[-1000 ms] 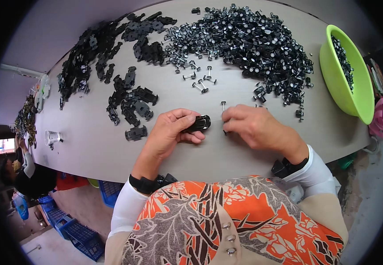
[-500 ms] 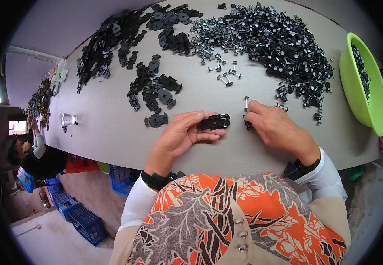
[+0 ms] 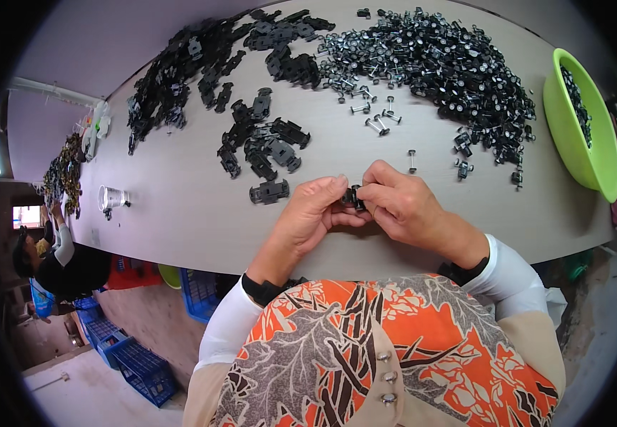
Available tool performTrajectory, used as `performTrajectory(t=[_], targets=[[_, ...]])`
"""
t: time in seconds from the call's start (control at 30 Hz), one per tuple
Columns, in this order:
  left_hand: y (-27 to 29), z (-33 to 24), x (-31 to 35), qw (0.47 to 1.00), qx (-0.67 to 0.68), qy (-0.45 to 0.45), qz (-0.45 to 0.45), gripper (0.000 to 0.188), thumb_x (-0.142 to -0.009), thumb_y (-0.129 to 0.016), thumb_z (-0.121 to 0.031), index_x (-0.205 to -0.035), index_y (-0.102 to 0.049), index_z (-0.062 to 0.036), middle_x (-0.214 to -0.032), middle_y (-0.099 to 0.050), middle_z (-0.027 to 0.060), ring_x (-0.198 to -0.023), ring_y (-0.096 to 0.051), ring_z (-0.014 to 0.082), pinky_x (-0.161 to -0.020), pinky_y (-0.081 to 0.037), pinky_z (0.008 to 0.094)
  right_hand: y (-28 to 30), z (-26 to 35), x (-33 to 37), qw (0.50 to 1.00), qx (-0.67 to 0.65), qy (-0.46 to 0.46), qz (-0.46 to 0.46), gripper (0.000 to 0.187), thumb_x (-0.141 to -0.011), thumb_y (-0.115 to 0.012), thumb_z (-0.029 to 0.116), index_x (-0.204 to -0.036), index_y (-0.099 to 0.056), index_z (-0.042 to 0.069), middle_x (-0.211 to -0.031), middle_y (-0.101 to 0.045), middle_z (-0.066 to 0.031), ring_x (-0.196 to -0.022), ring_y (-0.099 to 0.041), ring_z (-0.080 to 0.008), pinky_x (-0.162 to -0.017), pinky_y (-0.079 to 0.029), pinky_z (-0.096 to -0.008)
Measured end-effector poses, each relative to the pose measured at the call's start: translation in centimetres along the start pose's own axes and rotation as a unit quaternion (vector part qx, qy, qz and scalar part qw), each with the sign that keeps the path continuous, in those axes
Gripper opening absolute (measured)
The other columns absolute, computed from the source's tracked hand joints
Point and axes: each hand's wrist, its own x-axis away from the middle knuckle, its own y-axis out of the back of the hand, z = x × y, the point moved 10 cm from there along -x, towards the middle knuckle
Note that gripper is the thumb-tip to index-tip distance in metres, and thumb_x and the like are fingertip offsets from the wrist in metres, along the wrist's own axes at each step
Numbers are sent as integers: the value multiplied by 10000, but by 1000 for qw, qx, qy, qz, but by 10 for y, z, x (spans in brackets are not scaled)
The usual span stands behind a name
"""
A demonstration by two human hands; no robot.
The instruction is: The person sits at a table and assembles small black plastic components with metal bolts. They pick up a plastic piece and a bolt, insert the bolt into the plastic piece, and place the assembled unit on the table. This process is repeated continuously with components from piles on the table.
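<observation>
My left hand [image 3: 308,217] holds a small dark toy car body [image 3: 347,196] between thumb and fingers, just above the table. Against the car's right end, my right hand [image 3: 404,203] is closed in a pinch on a black-wheeled axle, mostly hidden by the fingers. Whether that axle is seated in the body cannot be made out. Beyond my right hand, a single wheel axle [image 3: 412,161] with a silvery rod lies on the table. To the left of my hands is a loose group of flat black car chassis [image 3: 282,154], one of them [image 3: 269,191] nearest my left hand.
A large heap of wheel axles [image 3: 458,71] covers the far right. More chassis [image 3: 194,50] are piled at the far left. A lime-green basin [image 3: 572,153] stands at the right edge, a clear cup [image 3: 113,198] at left. Blue crates [image 3: 141,366] and another person [image 3: 66,245] are off to the left.
My right hand has moved left from the tabletop to the toy car, bringing a black-wheeled axle with it. My left hand still holds the car, now largely covered by fingers.
</observation>
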Motion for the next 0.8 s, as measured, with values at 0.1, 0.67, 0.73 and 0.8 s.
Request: performTrajectory(t=[0.1,0.67,0.73,0.8], targets=[[3,-3,6,999,-6,-24,22,273,-955,-540,-251,-949,-600,15,-880,-648,125,-775,-675,215,-713,-591,317,-6,2,-1,999,-31,-7,-25,112,-738,-603,-42,-830,-583,18,-835,-500,-108,-609,-569,-278,-536,-477,-368],[27,-17,43,983,-170,-64,-17,135,-874,-644,-110,-896,-584,9,-885,-644,90,-739,-641,143,-631,-530,250,-57,36,-20,999,-12,1,48,462,-688,-589,-66,-1127,-495,41,-868,-492,-126,-688,-570,-342,-574,-483,-405],[41,-17,49,980,-182,-62,-57,135,-845,-672,-89,-862,-570,-3,-867,-635,90,-696,-628,134,-607,-522,241,-68,37,-15,993,-36,-3,111,574,-689,-575,-62,-1239,-460,55,-952,-516,-126,-745,-595,-323,-587,-492,-391],[54,-21,60,972,-190,-87,-104,126,-814,-662,-34,-813,-536,-26,-794,-598,75,-603,-585,114,-546,-493,227,-69,40,-17,990,-86,21,110,520,-695,-565,-63,-1197,-488,47,-993,-534,-128,-750,-602,-307,-592,-497,-370]])
